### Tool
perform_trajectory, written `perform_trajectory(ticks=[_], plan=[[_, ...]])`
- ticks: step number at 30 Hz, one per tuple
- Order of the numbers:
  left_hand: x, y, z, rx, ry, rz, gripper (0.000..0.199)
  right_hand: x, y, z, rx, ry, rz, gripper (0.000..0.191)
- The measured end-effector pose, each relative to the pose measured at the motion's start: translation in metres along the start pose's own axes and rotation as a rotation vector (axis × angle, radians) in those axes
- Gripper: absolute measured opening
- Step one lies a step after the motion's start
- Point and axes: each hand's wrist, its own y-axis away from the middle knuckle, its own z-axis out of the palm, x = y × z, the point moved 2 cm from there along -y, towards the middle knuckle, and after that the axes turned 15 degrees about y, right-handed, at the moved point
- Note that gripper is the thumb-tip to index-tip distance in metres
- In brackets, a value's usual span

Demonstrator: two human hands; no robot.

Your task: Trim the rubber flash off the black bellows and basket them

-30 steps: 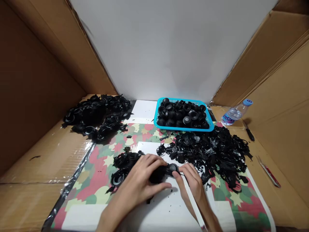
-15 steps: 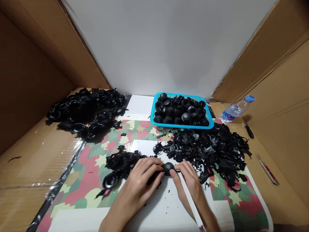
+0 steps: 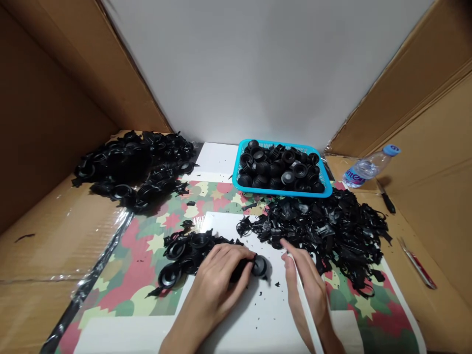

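My left hand (image 3: 224,278) is closed on a round black ribbed rubber part (image 3: 260,265), pinched at its left edge between thumb and fingers just above the white sheet (image 3: 254,319). My right hand (image 3: 304,280) sits to the right, apart from that part. A long thin white tool (image 3: 308,312) lies in its grip, running back along the palm; its working tip is too small to make out. Beside my left hand is a small heap of untrimmed black rubber parts (image 3: 188,250), with ragged flaps on them.
A blue basket (image 3: 282,191) full of black ribbed parts stands at the back. Black scraps (image 3: 324,226) pile up at right, and more ragged parts (image 3: 129,167) at left. On the cardboard at right are a water bottle (image 3: 370,167), a black-handled tool (image 3: 388,202) and a red-handled tool (image 3: 420,268).
My right hand has moved right, off the rubber part, with the white tool still in it. The part has turned in my left hand and its flatter face now shows.
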Motion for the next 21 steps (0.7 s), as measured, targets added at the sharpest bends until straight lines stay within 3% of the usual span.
perform_trajectory(ticks=[3, 6, 10, 21], plan=[[0.000, -0.006, 0.000, -0.037, -0.021, 0.031, 0.019, 0.002, 0.001, -0.012, 0.022, -0.013, -0.023, 0.033], [-0.003, -0.011, -0.001, -0.072, -0.028, 0.030, 0.014, -0.001, -0.004, -0.019, -0.011, -0.102, -0.195, 0.018], [-0.003, -0.017, -0.004, -0.135, -0.055, -0.011, 0.011, -0.003, -0.015, -0.021, -0.140, -0.151, -0.406, 0.024], [0.002, -0.026, -0.006, -0.307, -0.114, -0.138, 0.016, 0.005, -0.017, -0.013, -0.247, -0.115, -0.397, 0.018]])
